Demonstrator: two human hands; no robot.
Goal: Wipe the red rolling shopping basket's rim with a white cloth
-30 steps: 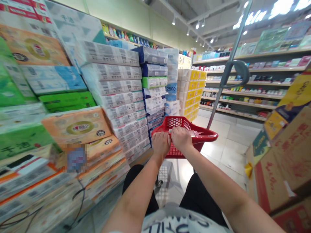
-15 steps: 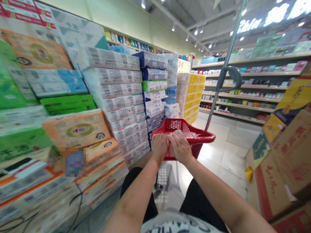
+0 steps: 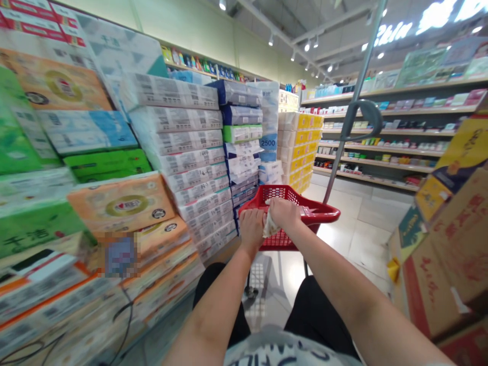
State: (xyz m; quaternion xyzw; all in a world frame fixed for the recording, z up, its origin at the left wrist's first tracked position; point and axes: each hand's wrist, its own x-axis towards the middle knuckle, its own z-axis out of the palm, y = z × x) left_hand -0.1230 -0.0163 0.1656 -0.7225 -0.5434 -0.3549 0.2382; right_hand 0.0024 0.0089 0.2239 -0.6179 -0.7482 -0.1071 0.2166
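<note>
A red plastic shopping cart [image 3: 284, 240] stands right in front of me, its basket walls full of holes. My left hand [image 3: 252, 226] is closed over the left part of the cart's handlebar, knuckles up. Just to its right, my right hand [image 3: 283, 213] is closed round a crumpled whitish cloth [image 3: 269, 227], pressing it against the same handlebar. The cloth hangs down between the two hands. Most of the bar under my hands is hidden. The bar's red right end [image 3: 328, 213] shows bare.
Tall stacks of wrapped tissue packs [image 3: 179, 122] line my left side. A metal pole with a grey loop [image 3: 364, 119] rises by the cart's right side. Cardboard boxes [image 3: 430, 290] are piled at right. Stocked shelves [image 3: 396, 129] stand beyond the tiled floor [image 3: 348, 239].
My right hand has closed more tightly and bunched up the cloth, which now hangs lower beside my left hand. My left hand stays on the handlebar.
</note>
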